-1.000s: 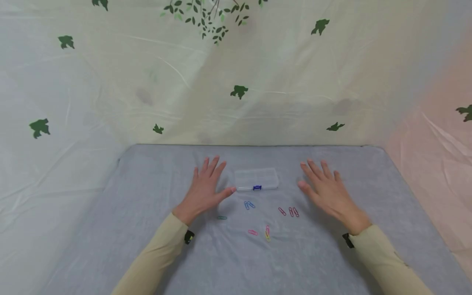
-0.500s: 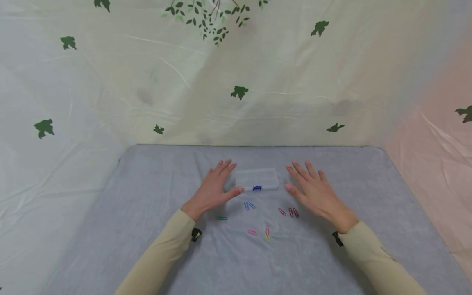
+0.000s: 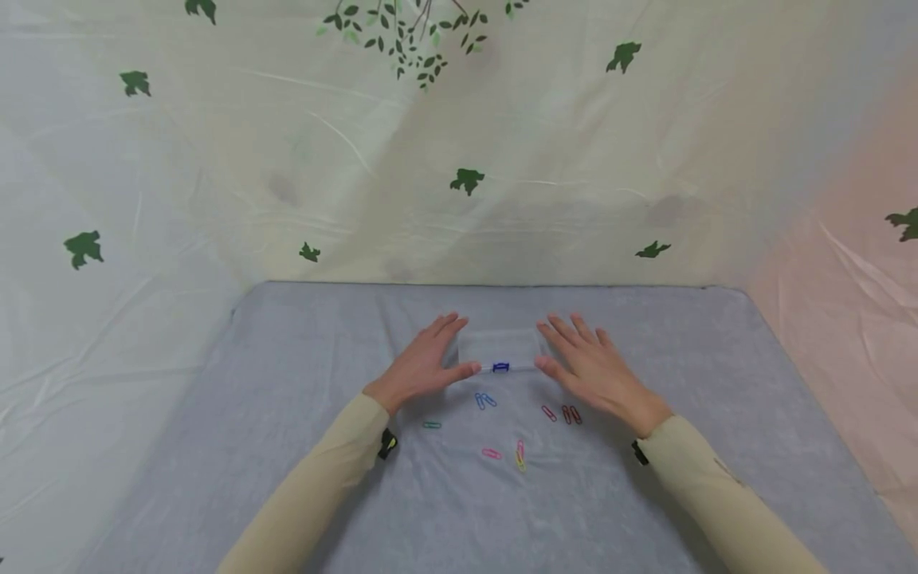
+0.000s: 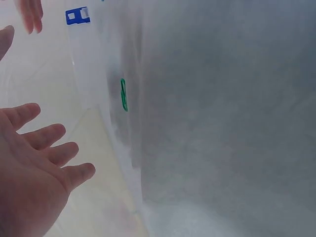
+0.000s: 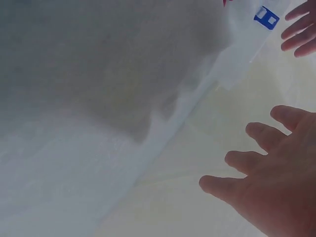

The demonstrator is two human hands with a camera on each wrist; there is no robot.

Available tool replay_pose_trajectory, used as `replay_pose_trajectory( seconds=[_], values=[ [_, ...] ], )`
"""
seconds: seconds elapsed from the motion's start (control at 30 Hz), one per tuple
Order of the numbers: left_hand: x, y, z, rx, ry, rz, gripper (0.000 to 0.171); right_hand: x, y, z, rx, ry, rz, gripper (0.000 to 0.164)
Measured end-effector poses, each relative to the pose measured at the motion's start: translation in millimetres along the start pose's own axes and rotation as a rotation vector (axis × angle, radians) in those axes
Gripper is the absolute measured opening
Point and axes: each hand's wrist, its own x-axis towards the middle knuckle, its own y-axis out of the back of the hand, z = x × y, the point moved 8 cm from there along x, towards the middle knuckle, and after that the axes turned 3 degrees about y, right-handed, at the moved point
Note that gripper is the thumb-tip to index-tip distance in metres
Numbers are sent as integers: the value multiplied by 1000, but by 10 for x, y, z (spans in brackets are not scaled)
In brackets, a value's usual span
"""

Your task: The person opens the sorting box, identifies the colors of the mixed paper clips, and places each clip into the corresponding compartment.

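Observation:
A clear plastic box (image 3: 500, 347) with a blue latch (image 3: 500, 367) lies on the grey cloth between the two hands. At its left end the left hand (image 3: 425, 363) has its fingers extended, the thumb tip overlapping the front corner in the head view. The right hand (image 3: 591, 368) is spread at the opposite end, thumb near the front right corner. Neither hand holds anything. Nearer the person lie two blue paper clips (image 3: 485, 400) and several red paper clips (image 3: 566, 414). In the left wrist view a green paper clip (image 4: 124, 95) shows beyond the left hand's fingertips.
Another green paper clip (image 3: 432, 425) lies below the left hand. Closer to the person are a pink paper clip (image 3: 491, 453) and a yellow paper clip (image 3: 520, 461) touching another pink one. A pale curtain (image 3: 402, 223) with leaf prints rises behind the cloth-covered table (image 3: 237, 446).
Both hands have moved inward from either side toward the ends of the clear box. The box and the paper clips have stayed where they were.

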Motion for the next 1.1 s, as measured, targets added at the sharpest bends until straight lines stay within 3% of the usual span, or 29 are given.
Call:
replay_pose_trajectory(
  seconds=[0.6,0.93,1.1],
  values=[
    [204,-121,-128,54,42,-48,89,272,-168,-47,-17,69,-101,82],
    [240,-146,-137,46,48,-50,76,375,-269,-42,-43,108,-147,80],
    [244,-151,-128,39,60,-54,74,401,-256,-65,-34,137,-115,73]
  ],
)
